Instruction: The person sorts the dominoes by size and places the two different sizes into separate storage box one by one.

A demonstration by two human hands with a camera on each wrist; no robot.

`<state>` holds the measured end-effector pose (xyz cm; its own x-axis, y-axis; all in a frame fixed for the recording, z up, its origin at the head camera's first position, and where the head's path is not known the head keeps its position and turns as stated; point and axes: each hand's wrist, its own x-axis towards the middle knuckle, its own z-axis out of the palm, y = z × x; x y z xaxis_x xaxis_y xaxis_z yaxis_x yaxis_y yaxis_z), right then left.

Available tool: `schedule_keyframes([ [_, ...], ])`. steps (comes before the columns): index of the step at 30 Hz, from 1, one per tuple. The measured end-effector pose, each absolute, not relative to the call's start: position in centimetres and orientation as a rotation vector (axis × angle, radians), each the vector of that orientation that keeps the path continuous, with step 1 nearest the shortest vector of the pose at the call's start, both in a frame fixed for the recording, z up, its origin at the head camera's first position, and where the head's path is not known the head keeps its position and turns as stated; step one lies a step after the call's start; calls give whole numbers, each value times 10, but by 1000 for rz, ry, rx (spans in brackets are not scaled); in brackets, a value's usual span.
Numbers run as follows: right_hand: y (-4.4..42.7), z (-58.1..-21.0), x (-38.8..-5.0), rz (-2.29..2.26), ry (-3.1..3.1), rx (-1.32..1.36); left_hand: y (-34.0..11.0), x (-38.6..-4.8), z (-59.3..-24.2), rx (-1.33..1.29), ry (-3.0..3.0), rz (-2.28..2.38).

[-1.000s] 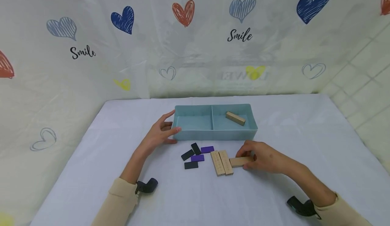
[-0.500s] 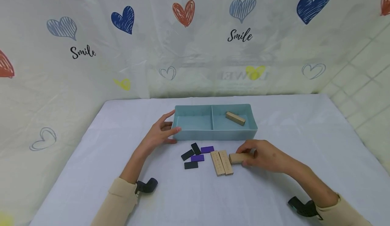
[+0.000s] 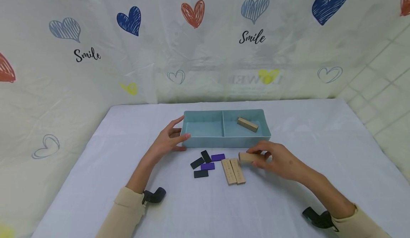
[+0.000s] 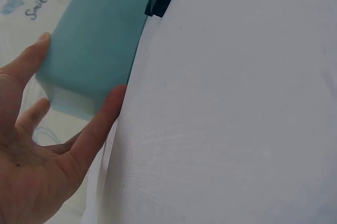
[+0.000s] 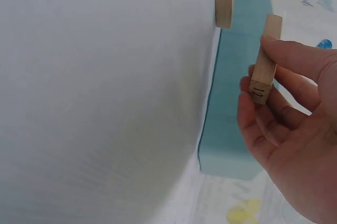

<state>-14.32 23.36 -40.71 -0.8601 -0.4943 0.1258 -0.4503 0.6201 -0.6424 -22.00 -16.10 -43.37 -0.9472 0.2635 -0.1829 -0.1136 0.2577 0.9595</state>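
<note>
Higher and nearer the blue-green divided box (image 3: pixel 205 143) than half a second ago, one wooden block (image 3: pixel 247 157) is held just in front of the box's right compartment. Slender, pale tan and straight-edged, it shows dark figures resembling "12" on its end in the right wrist view. The right hand (image 3: pixel 280 161) pinches it between thumb and fingertips. The left hand (image 3: pixel 164 141), its fingers spread wide, touches the box's left end. Two similar blocks (image 3: pixel 237 171) lie side by side nearby on white cloth (image 3: pixel 224 209).
</note>
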Motion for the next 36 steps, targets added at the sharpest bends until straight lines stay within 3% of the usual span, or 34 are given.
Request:
schedule_keyframes([
  [36, 232, -394, -151, -1302, 3011, -902, -161, -221, -435, 124, 2217, 1758],
])
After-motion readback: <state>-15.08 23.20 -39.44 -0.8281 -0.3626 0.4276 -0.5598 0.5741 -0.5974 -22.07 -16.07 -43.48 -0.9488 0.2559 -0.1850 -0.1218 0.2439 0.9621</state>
